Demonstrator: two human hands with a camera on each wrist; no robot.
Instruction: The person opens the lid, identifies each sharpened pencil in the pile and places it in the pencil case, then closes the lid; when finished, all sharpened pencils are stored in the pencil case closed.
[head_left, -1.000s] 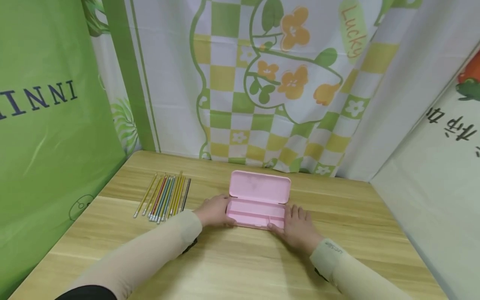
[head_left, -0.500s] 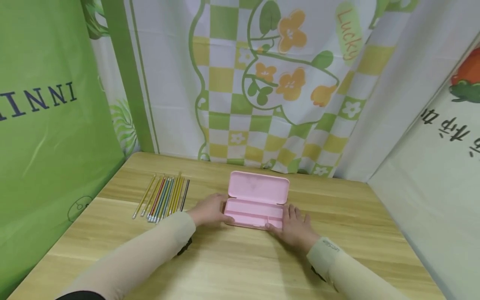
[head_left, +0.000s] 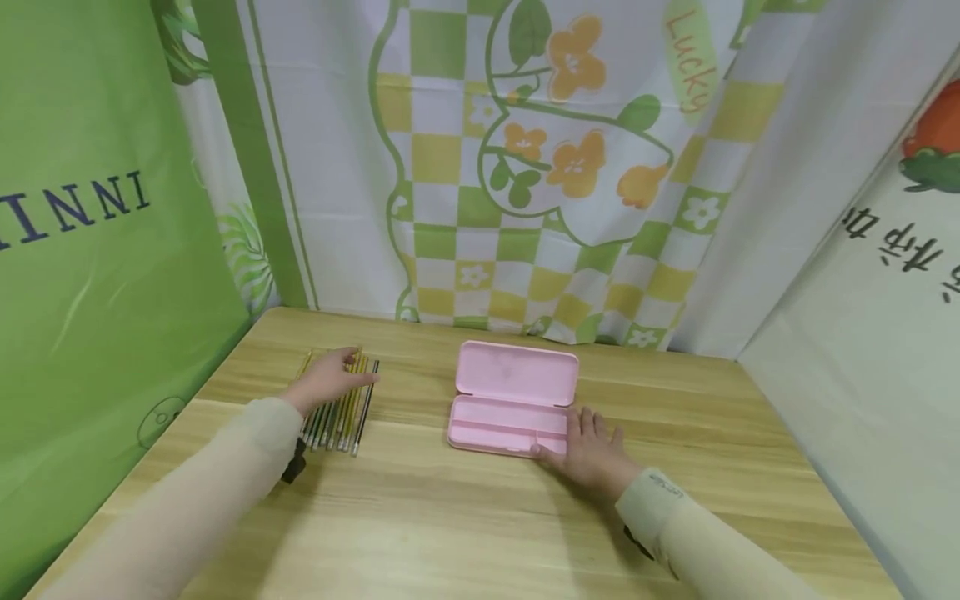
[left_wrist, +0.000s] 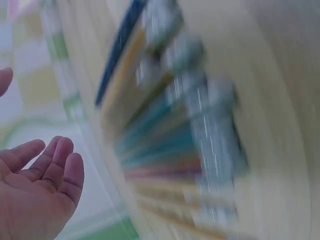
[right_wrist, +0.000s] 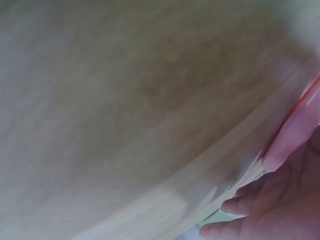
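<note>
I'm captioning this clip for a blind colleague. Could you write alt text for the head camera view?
A person's left hand rests on a row of thin coloured pencils lying on a light wooden table, while the right hand lies flat against the near right corner of an open, empty pink plastic pencil case. Green and checked floral cloths hang behind.

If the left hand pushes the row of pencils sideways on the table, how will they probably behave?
The pencils are thin, stiff sticks lying loose, side by side, on the smooth wooden table, so they would probably roll or fan apart rather than move together. They look light; the left hand, reaching over them, could likely lift several easily.
</note>
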